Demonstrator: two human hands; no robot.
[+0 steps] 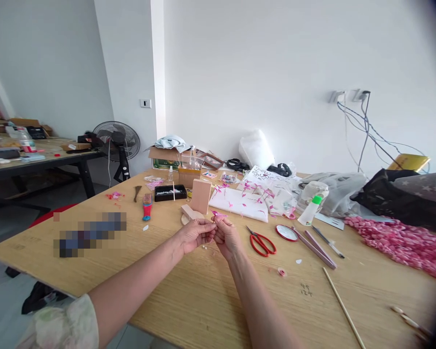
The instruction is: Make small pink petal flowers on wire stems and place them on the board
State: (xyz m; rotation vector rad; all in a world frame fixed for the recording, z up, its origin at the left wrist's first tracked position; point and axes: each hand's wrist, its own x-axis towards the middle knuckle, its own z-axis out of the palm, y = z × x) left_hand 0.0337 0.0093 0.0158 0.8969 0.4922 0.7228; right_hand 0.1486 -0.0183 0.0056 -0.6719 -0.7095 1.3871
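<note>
right hand [228,238]: fingers pinched on pink flower [221,217] above desk [189,300] | left hand [194,235]: fingers together beside it, any hold unclear | advice: pinch lightly, wrists steady; petals likely crease

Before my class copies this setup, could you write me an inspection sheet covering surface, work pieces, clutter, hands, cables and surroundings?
Surface: wooden table, with handwritten marks toward the front right.
Work pieces: small pink piece in the right hand; more pink pieces lie on a white pad.
Clutter: red-handled scissors, pink tweezers, brush, green-capped bottle; one patch at left is pixelated, unreadable.
Hands: right pinching; left hand meets it at the fingertips, its own grip unclear.
Cables: plugged into wall sockets, hanging loosely behind the table's right side.
Surroundings: fan and second table at left.
</note>
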